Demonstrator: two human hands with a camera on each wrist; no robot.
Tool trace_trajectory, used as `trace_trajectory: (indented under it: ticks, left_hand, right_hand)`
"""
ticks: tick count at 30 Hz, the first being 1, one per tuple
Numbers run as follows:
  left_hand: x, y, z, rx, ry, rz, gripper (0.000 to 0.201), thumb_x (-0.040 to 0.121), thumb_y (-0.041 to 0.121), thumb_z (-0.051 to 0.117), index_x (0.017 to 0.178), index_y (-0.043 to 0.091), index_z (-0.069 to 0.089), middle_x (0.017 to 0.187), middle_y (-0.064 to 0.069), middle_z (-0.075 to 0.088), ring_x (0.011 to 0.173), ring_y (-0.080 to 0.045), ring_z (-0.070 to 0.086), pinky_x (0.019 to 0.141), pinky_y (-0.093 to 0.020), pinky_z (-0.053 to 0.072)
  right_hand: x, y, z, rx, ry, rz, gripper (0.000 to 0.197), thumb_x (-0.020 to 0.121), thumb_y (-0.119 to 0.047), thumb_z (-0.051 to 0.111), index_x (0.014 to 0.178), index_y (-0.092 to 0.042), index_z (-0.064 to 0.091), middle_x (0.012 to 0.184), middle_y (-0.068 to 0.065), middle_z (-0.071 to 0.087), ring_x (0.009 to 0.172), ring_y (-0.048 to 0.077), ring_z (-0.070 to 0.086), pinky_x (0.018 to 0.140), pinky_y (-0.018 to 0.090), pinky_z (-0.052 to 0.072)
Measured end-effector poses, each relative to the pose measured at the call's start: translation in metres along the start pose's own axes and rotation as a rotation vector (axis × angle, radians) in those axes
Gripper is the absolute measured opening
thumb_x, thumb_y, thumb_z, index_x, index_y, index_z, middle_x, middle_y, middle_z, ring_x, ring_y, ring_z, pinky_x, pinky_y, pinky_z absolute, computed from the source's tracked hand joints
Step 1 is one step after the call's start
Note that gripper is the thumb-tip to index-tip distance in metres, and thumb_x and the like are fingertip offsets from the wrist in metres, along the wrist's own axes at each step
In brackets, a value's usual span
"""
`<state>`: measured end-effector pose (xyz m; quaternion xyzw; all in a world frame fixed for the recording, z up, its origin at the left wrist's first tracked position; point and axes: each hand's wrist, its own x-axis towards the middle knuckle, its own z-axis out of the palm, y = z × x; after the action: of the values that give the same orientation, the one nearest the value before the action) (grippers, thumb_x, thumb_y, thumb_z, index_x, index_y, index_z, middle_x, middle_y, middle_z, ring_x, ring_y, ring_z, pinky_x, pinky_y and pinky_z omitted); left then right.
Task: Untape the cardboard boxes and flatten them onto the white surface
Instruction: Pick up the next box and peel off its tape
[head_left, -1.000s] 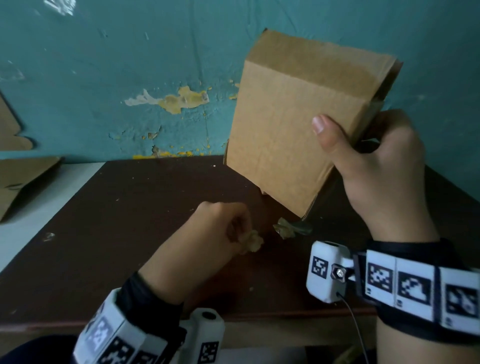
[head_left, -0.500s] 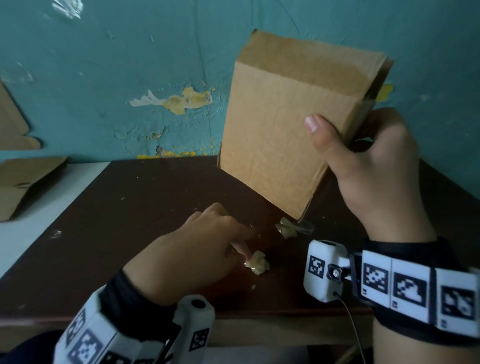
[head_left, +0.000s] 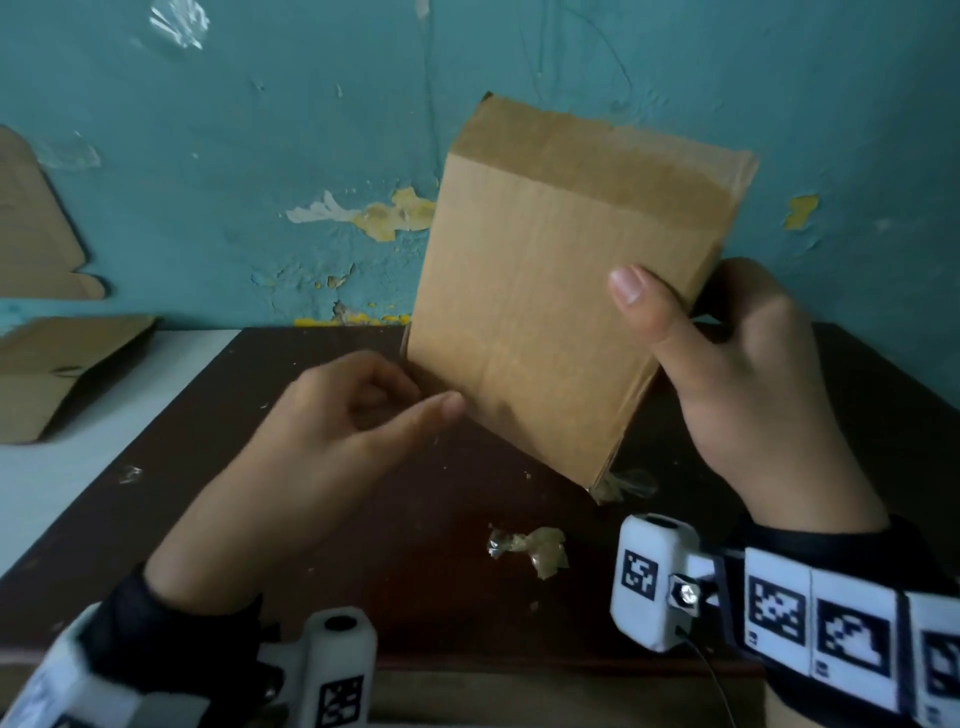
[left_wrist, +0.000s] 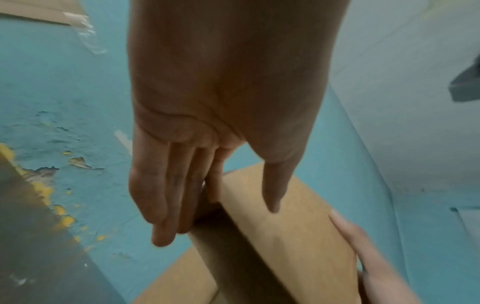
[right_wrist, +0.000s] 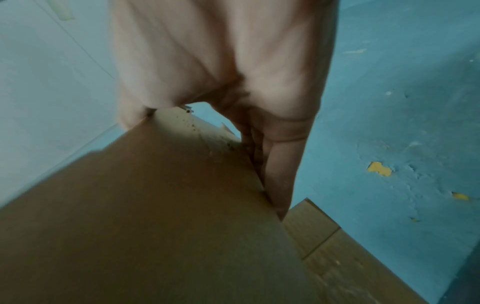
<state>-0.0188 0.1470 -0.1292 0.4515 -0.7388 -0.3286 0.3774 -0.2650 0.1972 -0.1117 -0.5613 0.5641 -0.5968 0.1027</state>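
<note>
Above the dark brown wooden desk (head_left: 332, 519), one brown cardboard box (head_left: 561, 291) is held tilted in the air. Right hand (head_left: 748, 395) grips its right edge, thumb on the front face. Left hand (head_left: 332, 447), fingers relaxed and nearly straight, touches the box's lower left corner. Two crumpled tape wads (head_left: 530, 548) lie on the desk. Two flattened cardboard pieces (head_left: 57, 374) sit at left by the white surface (head_left: 62, 483).
</note>
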Motion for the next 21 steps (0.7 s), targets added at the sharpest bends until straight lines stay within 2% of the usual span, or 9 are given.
trace_trajectory:
  ticks: [2, 4, 8, 10, 13, 15, 17, 19, 21]
  left_hand:
    - [-0.002, -0.005, -0.014, -0.222, 0.066, -0.048, 0.060, 0.071, 0.067, 0.074, 0.108, 0.022, 0.058, 0.098, -0.003, 0.078, 0.095, -0.016, 0.075, 0.088, -0.048, 0.058]
    - [0.000, -0.009, -0.026, -0.367, 0.125, -0.088, 0.059, 0.071, 0.071, 0.068, 0.106, 0.025, 0.056, 0.106, -0.007, 0.075, 0.099, -0.020, 0.074, 0.090, -0.050, 0.056]
    - [0.015, -0.008, -0.037, -0.426, 0.173, -0.131, 0.033, 0.085, 0.060, 0.052, 0.093, 0.031, 0.065, 0.099, 0.007, 0.076, 0.090, -0.006, 0.074, 0.079, -0.034, 0.052]
    - [0.021, -0.007, -0.043, -0.434, 0.182, -0.140, 0.038, 0.094, 0.055, 0.042, 0.090, 0.029, 0.070, 0.102, 0.004, 0.077, 0.089, -0.006, 0.073, 0.080, -0.035, 0.052]
    - [0.025, -0.008, -0.050, -0.557, 0.133, -0.232, 0.057, 0.101, 0.056, 0.034, 0.101, 0.013, 0.072, 0.106, -0.016, 0.075, 0.097, -0.027, 0.074, 0.086, -0.047, 0.056]
    - [0.028, -0.010, -0.056, -0.684, 0.096, -0.268, 0.047, 0.100, 0.043, 0.047, 0.107, -0.001, 0.064, 0.105, -0.026, 0.070, 0.098, -0.035, 0.072, 0.085, -0.046, 0.061]
    - [0.032, -0.014, -0.062, -0.785, 0.011, -0.259, 0.030, 0.093, 0.024, 0.060, 0.110, 0.000, 0.060, 0.100, -0.025, 0.062, 0.089, -0.034, 0.068, 0.080, -0.040, 0.062]
    - [0.036, -0.019, -0.068, -0.847, -0.067, -0.242, 0.038, 0.080, 0.010, 0.061, 0.116, -0.002, 0.061, 0.096, -0.024, 0.061, 0.083, -0.028, 0.067, 0.078, -0.036, 0.062]
    - [0.038, -0.023, -0.072, -0.840, -0.133, -0.243, 0.047, 0.075, 0.004, 0.057, 0.121, -0.006, 0.058, 0.102, -0.025, 0.063, 0.089, -0.030, 0.067, 0.085, -0.039, 0.060]
  right_hand:
    - [-0.001, -0.002, 0.006, 0.023, -0.066, -0.011, 0.064, 0.075, -0.070, 0.063, 0.110, -0.015, 0.064, 0.098, -0.006, 0.072, 0.090, 0.004, 0.070, 0.074, 0.025, 0.059]
    - [-0.001, -0.004, 0.012, 0.039, -0.118, -0.047, 0.066, 0.074, -0.066, 0.068, 0.117, -0.016, 0.061, 0.106, -0.007, 0.071, 0.097, 0.004, 0.070, 0.078, 0.026, 0.060]
    - [-0.002, -0.009, 0.029, -0.032, -0.248, -0.157, 0.080, 0.066, -0.061, 0.080, 0.130, -0.021, 0.054, 0.122, -0.013, 0.064, 0.114, -0.002, 0.062, 0.086, 0.013, 0.053]
    - [-0.003, -0.012, 0.039, -0.116, -0.287, -0.192, 0.087, 0.058, -0.062, 0.082, 0.129, -0.022, 0.052, 0.123, -0.018, 0.060, 0.116, -0.008, 0.057, 0.086, 0.004, 0.047]
    - [-0.003, -0.011, 0.050, -0.198, -0.315, -0.208, 0.093, 0.053, -0.058, 0.084, 0.132, -0.025, 0.047, 0.126, -0.018, 0.058, 0.119, -0.007, 0.053, 0.090, 0.002, 0.041]
    - [-0.001, -0.009, 0.053, -0.198, -0.322, -0.226, 0.092, 0.053, -0.051, 0.088, 0.131, -0.025, 0.047, 0.123, -0.017, 0.059, 0.117, -0.007, 0.055, 0.092, 0.003, 0.041]
    - [0.001, -0.007, 0.057, -0.199, -0.333, -0.230, 0.090, 0.053, -0.042, 0.092, 0.130, -0.024, 0.047, 0.122, -0.015, 0.059, 0.115, -0.005, 0.057, 0.093, 0.004, 0.042]
    - [0.002, -0.005, 0.062, -0.208, -0.342, -0.220, 0.089, 0.054, -0.036, 0.095, 0.128, -0.025, 0.047, 0.121, -0.014, 0.060, 0.114, -0.004, 0.058, 0.090, 0.006, 0.045]
    - [0.002, -0.003, 0.066, -0.222, -0.330, -0.204, 0.088, 0.055, -0.033, 0.096, 0.128, -0.027, 0.047, 0.120, -0.014, 0.061, 0.113, -0.006, 0.057, 0.086, 0.002, 0.043]
